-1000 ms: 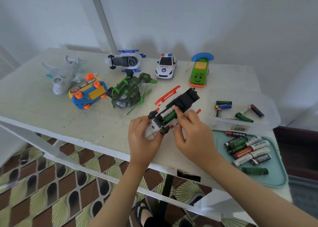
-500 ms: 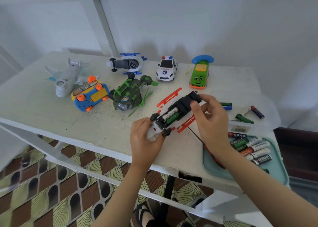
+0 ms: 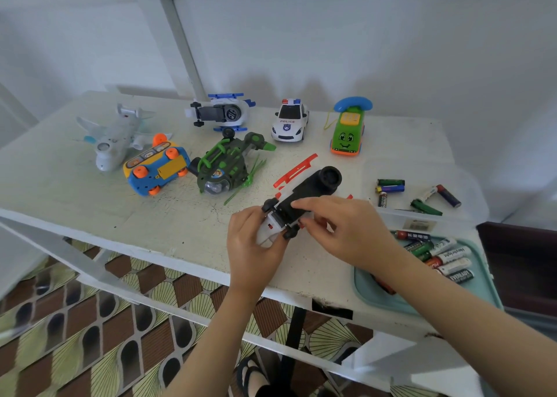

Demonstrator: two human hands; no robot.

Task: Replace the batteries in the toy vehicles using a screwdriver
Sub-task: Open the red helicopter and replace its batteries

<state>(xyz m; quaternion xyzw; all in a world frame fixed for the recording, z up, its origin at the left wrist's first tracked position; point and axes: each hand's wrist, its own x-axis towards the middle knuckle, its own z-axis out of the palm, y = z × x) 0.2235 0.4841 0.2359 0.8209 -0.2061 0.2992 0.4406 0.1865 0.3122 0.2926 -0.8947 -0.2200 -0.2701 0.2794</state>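
Note:
An upturned toy helicopter [image 3: 313, 185] with a black underside, white nose and red rotor blades lies at the table's front middle. My left hand [image 3: 250, 246] grips its white nose. My right hand [image 3: 349, 231] pinches the black battery cover [image 3: 297, 200] onto the underside, forefinger on top and thumb at the side. No batteries show in the compartment. A teal tray [image 3: 485, 264] at the right holds several batteries [image 3: 446, 258]. The screwdriver's red handle [image 3: 381, 283] peeks out from under my right forearm in that tray.
A clear plastic box [image 3: 470, 191] behind the tray holds several loose batteries. A white plane [image 3: 111, 143], blue-yellow car [image 3: 156, 167], green helicopter [image 3: 226, 167], blue-white helicopter [image 3: 223, 113], police car [image 3: 289, 121] and green phone car [image 3: 348, 131] stand further back. The table's front edge is near my wrists.
My right hand went to the toy's far end and came back over the middle. The batteries that showed in the compartment are now covered by the black lid.

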